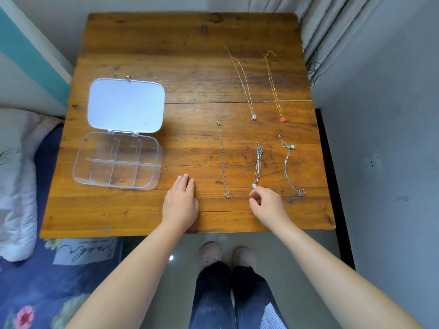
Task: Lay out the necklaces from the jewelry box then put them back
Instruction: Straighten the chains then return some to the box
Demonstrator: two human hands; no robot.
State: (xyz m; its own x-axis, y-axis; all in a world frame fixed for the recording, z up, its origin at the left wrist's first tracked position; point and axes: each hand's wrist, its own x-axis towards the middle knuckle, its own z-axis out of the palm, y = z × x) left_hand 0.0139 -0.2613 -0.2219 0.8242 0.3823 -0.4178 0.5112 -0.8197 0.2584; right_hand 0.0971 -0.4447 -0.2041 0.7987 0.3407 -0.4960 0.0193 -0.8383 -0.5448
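Observation:
A clear plastic jewelry box (pixel 152 148) lies open on the left of the wooden table (pixel 147 53), its white lid (pixel 126 105) folded back and its compartments bare. Several necklaces lie stretched out on the right: a pale-stone one (pixel 244 84), a gold one with a red pendant (pixel 274 91), a thin silver chain (pixel 222 160), a bunched silver one with a white pendant (pixel 258 165) and a curved silver one (pixel 288 167). My left hand (pixel 181 201) rests flat on the table. My right hand (pixel 266 203) hovers with fingers curled just below the white pendant.
Grey curtains (pixel 332 32) hang at the table's right rear corner. A bed with a blue floral cover (pixel 28 281) and a white pillow (pixel 16 186) lies at the left. My feet (pixel 225 255) stand on the tiled floor by the table's front edge.

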